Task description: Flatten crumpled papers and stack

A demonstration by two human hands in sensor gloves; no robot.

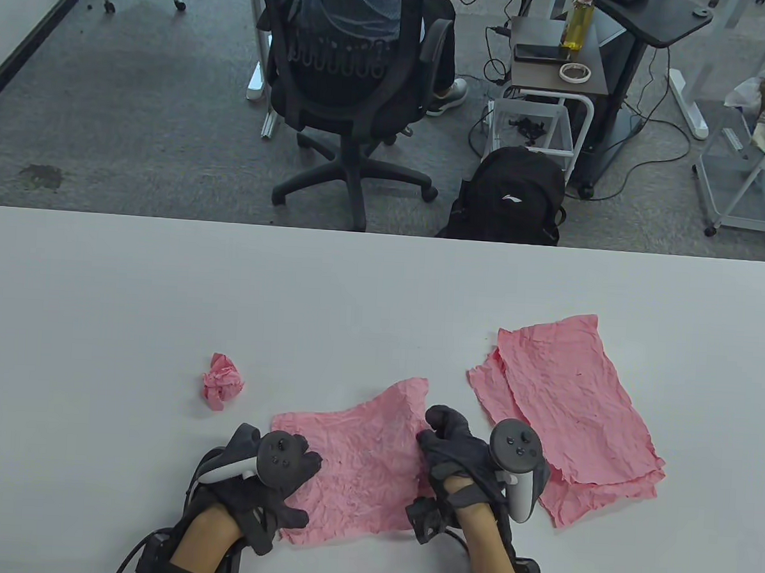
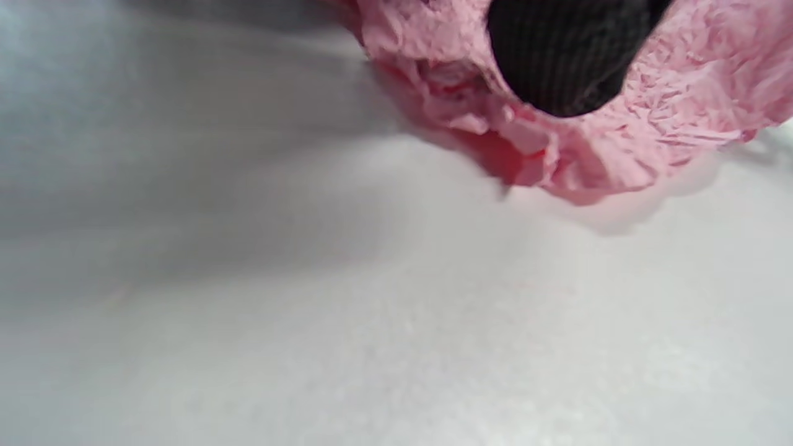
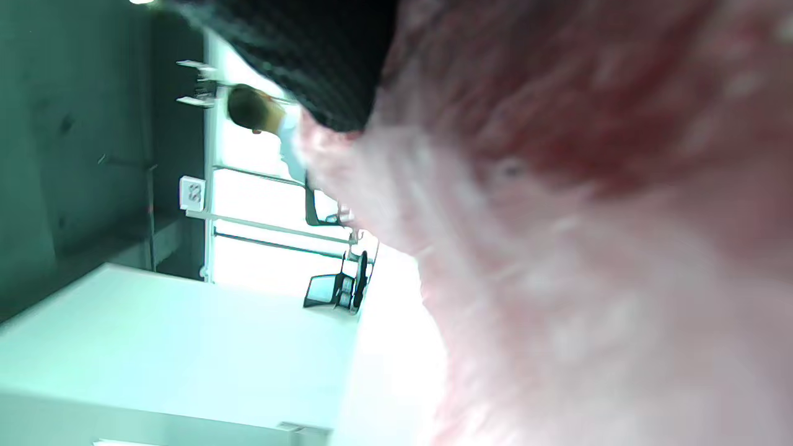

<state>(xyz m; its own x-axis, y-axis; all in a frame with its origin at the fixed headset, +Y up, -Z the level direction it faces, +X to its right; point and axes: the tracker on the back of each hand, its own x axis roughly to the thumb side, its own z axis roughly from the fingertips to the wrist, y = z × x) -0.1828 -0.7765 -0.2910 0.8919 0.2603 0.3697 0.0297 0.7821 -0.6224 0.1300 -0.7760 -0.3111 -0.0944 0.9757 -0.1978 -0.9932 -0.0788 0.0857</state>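
Pink sheet, edge curled under left fingers in wrist view only.

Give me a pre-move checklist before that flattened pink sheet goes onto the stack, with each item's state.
1. Left hand holds the wrinkled pink paper sheet at its left edge: ok.
2. Right hand grips its right edge: ok.
3. Sheet fully flat: not ok, creases show and the edge curls in the left wrist view.
4. Stack of flattened pink sheets squared up: not ok, the layers lie offset.
5. Crumpled pink paper ball out of the way: ok.
6. Sheet free of tears: cannot tell.
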